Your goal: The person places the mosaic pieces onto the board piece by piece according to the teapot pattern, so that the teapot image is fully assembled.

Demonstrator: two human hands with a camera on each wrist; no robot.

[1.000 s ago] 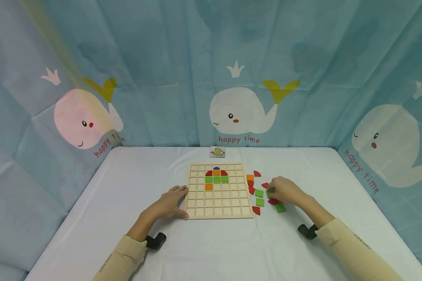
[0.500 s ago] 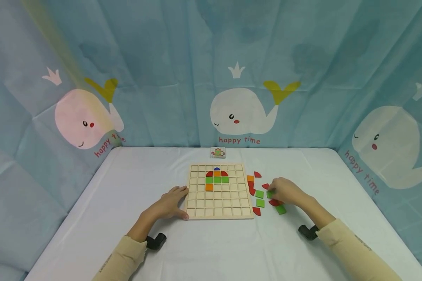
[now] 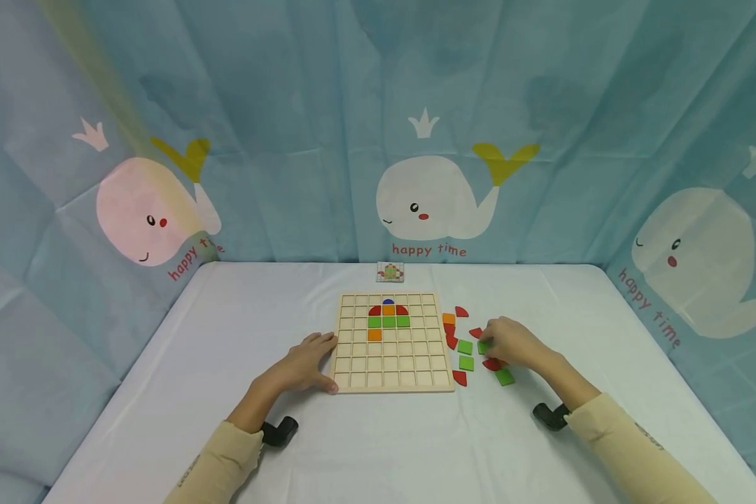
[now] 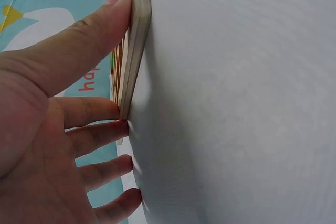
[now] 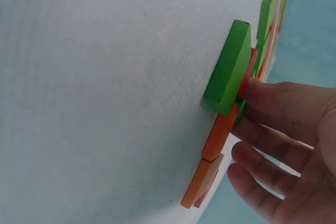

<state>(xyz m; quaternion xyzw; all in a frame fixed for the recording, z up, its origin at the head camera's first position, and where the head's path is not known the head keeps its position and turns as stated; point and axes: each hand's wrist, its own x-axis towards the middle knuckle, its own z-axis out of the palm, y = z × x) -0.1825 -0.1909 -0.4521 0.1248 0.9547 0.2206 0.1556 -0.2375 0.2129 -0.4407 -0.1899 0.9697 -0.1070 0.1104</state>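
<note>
My left hand (image 3: 302,362) rests against the left side of a square wooden grid board (image 3: 391,358). In the left wrist view, the thumb lies over the board's edge (image 4: 137,40) and the fingers are spread, fairly straight. Near the board's top, blue, orange, red and green pieces fill several cells; a lone orange tile (image 3: 374,335) sits below the green row. To the right, my right hand (image 3: 513,343) reaches into loose pieces, thumb and forefinger pinching a green tile (image 3: 482,348). In the right wrist view, another green tile (image 5: 231,66) and an orange tile (image 5: 219,134) lie close by.
Loose red quarter-round pieces (image 3: 459,378), green squares (image 3: 466,363) and an orange square (image 3: 449,318) lie between board and right hand. A small picture card (image 3: 390,272) lies behind the board on the white tabletop (image 3: 258,294). Blue whale-print curtains (image 3: 290,175) enclose the table.
The green tile nearest the right wrist has shifted slightly to the right and toward the front. Both hands stay almost where they were, and the pieces on the board are unchanged.
</note>
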